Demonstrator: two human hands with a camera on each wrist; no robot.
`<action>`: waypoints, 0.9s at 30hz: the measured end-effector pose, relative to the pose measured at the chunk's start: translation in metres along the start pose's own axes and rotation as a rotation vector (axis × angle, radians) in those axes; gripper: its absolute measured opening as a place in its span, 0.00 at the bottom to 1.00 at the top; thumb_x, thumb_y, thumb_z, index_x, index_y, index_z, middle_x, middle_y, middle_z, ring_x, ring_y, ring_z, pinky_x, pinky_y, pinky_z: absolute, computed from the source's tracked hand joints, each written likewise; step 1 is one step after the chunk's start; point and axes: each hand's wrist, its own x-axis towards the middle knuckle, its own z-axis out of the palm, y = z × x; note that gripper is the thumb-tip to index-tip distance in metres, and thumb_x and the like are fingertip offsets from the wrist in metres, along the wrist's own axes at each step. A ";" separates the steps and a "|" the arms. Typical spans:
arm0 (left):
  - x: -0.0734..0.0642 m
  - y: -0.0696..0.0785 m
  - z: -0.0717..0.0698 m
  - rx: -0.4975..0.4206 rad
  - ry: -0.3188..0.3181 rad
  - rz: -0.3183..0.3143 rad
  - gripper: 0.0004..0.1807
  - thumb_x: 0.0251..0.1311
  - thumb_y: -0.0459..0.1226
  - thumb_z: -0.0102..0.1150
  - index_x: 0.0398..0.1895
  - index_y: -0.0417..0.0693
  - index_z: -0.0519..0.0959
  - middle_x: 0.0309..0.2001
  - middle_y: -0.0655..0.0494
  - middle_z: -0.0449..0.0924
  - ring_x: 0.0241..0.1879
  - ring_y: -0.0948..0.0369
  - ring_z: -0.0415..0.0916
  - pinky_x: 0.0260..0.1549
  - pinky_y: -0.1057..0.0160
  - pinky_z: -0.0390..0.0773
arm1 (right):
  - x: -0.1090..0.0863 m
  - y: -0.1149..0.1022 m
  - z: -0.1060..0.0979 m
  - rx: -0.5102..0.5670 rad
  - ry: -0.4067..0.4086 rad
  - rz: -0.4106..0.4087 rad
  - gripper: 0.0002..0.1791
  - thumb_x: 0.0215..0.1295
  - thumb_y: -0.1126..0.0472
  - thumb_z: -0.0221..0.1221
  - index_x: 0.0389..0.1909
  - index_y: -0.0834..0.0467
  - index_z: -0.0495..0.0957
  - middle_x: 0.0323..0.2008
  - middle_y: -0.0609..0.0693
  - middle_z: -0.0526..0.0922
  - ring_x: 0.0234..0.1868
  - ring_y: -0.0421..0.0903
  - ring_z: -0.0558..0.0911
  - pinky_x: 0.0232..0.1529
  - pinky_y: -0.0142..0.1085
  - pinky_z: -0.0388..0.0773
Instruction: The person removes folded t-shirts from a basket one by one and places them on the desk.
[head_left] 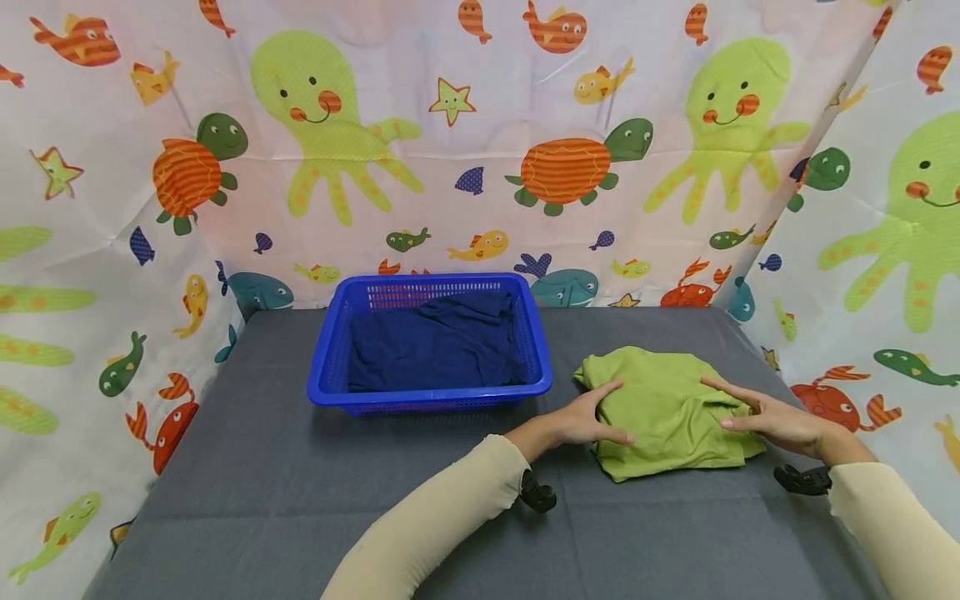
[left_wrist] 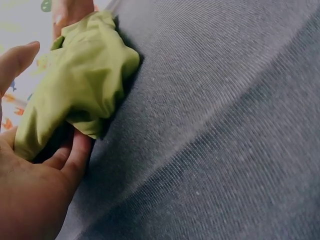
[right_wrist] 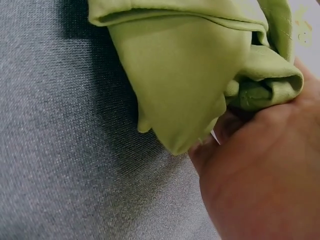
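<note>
A crumpled lime-green cloth (head_left: 667, 408) lies in a loose folded heap on the right part of the grey table. At its left side is my left hand (head_left: 573, 421), fingers spread, and in the left wrist view some fingers (left_wrist: 77, 155) reach under the cloth's edge while the thumb stands away from it. My right hand (head_left: 787, 425) is at the opposite side with relaxed fingers. In the right wrist view, the right hand's fingertips are partly hidden beneath the hanging folds of the green cloth (right_wrist: 175, 75).
A blue plastic basket (head_left: 431, 396) stands left of the green cloth, with folded navy cloth (head_left: 427, 342) inside. The grey table covering (head_left: 247, 492) spreads around them. A sea-animal printed curtain (head_left: 450, 225) encloses the back and both sides.
</note>
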 end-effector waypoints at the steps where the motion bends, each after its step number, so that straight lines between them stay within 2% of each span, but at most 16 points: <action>1: 0.000 -0.001 0.000 0.006 -0.003 0.004 0.51 0.61 0.47 0.69 0.81 0.72 0.48 0.81 0.57 0.50 0.79 0.56 0.52 0.73 0.52 0.63 | 0.000 0.000 0.000 0.001 -0.002 0.003 0.46 0.74 0.61 0.55 0.83 0.46 0.38 0.80 0.66 0.24 0.79 0.31 0.35 0.65 0.80 0.37; 3: 0.000 -0.002 0.000 0.013 -0.009 0.009 0.52 0.60 0.45 0.70 0.81 0.71 0.48 0.81 0.57 0.50 0.79 0.57 0.51 0.74 0.52 0.62 | 0.000 0.000 0.000 -0.005 -0.001 0.008 0.46 0.74 0.61 0.55 0.83 0.46 0.38 0.80 0.66 0.24 0.80 0.34 0.34 0.65 0.80 0.37; 4: 0.000 -0.002 0.000 0.014 -0.010 0.009 0.52 0.59 0.45 0.71 0.81 0.71 0.48 0.81 0.58 0.49 0.80 0.57 0.51 0.74 0.52 0.62 | 0.000 -0.001 0.000 -0.006 -0.001 0.010 0.46 0.74 0.61 0.56 0.83 0.46 0.38 0.80 0.66 0.24 0.81 0.48 0.31 0.65 0.80 0.37; 6: 0.001 -0.003 0.000 0.012 -0.009 0.006 0.53 0.58 0.43 0.72 0.81 0.71 0.49 0.81 0.58 0.49 0.80 0.57 0.51 0.74 0.52 0.61 | 0.000 -0.001 0.000 -0.006 -0.003 0.021 0.47 0.73 0.61 0.56 0.83 0.46 0.38 0.79 0.66 0.23 0.76 0.72 0.28 0.65 0.80 0.36; 13: -0.002 0.000 0.001 -0.005 -0.007 -0.016 0.53 0.58 0.43 0.72 0.81 0.71 0.49 0.81 0.58 0.50 0.80 0.56 0.51 0.74 0.51 0.61 | -0.002 -0.001 0.000 -0.028 -0.007 0.022 0.46 0.74 0.61 0.56 0.83 0.48 0.38 0.79 0.67 0.24 0.75 0.74 0.28 0.64 0.80 0.37; 18: -0.005 0.000 0.006 0.015 -0.004 -0.024 0.50 0.61 0.46 0.69 0.81 0.70 0.49 0.81 0.59 0.49 0.80 0.57 0.51 0.74 0.52 0.62 | -0.005 -0.004 0.001 -0.049 -0.014 0.030 0.44 0.76 0.59 0.54 0.83 0.51 0.37 0.79 0.69 0.24 0.75 0.75 0.30 0.66 0.79 0.43; 19: -0.006 0.000 0.006 0.026 -0.004 -0.022 0.50 0.61 0.46 0.69 0.81 0.70 0.49 0.81 0.59 0.49 0.80 0.57 0.51 0.74 0.52 0.62 | -0.006 -0.004 0.000 -0.055 -0.016 0.028 0.44 0.76 0.59 0.53 0.83 0.52 0.37 0.79 0.69 0.25 0.76 0.74 0.32 0.66 0.78 0.45; 20: -0.007 -0.001 0.007 0.037 -0.004 -0.018 0.49 0.62 0.46 0.69 0.81 0.69 0.50 0.81 0.59 0.49 0.80 0.57 0.51 0.74 0.52 0.62 | -0.007 -0.005 0.000 -0.064 -0.015 0.029 0.44 0.76 0.58 0.53 0.82 0.52 0.37 0.79 0.69 0.26 0.79 0.67 0.37 0.66 0.77 0.49; 22: -0.008 -0.001 0.008 0.058 -0.008 -0.007 0.49 0.62 0.46 0.68 0.81 0.68 0.50 0.81 0.58 0.49 0.80 0.57 0.51 0.74 0.52 0.62 | -0.010 -0.005 -0.001 -0.080 -0.012 0.027 0.43 0.77 0.57 0.52 0.82 0.54 0.37 0.80 0.70 0.28 0.79 0.45 0.49 0.67 0.72 0.57; 24: -0.010 -0.002 0.009 0.072 -0.014 0.004 0.49 0.62 0.46 0.68 0.82 0.67 0.50 0.81 0.58 0.49 0.80 0.58 0.50 0.74 0.53 0.62 | -0.013 -0.005 -0.003 -0.092 -0.005 0.024 0.43 0.77 0.57 0.52 0.82 0.57 0.37 0.79 0.71 0.31 0.69 0.22 0.57 0.66 0.62 0.66; 25: -0.011 -0.002 0.009 0.069 -0.018 0.010 0.48 0.63 0.46 0.68 0.82 0.66 0.50 0.81 0.58 0.49 0.79 0.58 0.51 0.73 0.55 0.63 | -0.015 -0.005 -0.003 -0.098 0.000 0.019 0.43 0.77 0.57 0.52 0.82 0.58 0.37 0.79 0.71 0.32 0.61 0.14 0.58 0.64 0.56 0.69; 26: -0.012 -0.003 0.009 0.064 -0.022 0.015 0.48 0.63 0.45 0.67 0.82 0.66 0.50 0.81 0.57 0.49 0.79 0.58 0.54 0.72 0.56 0.64 | -0.018 -0.004 -0.004 -0.101 0.008 0.015 0.42 0.77 0.57 0.51 0.82 0.58 0.37 0.79 0.72 0.34 0.54 0.09 0.57 0.62 0.51 0.72; 27: -0.014 -0.003 0.009 0.053 -0.027 0.020 0.48 0.63 0.45 0.67 0.82 0.65 0.50 0.81 0.56 0.50 0.77 0.57 0.57 0.70 0.58 0.67 | -0.020 -0.003 -0.005 -0.103 0.017 0.010 0.42 0.77 0.58 0.51 0.82 0.59 0.38 0.79 0.73 0.35 0.52 0.07 0.58 0.59 0.47 0.73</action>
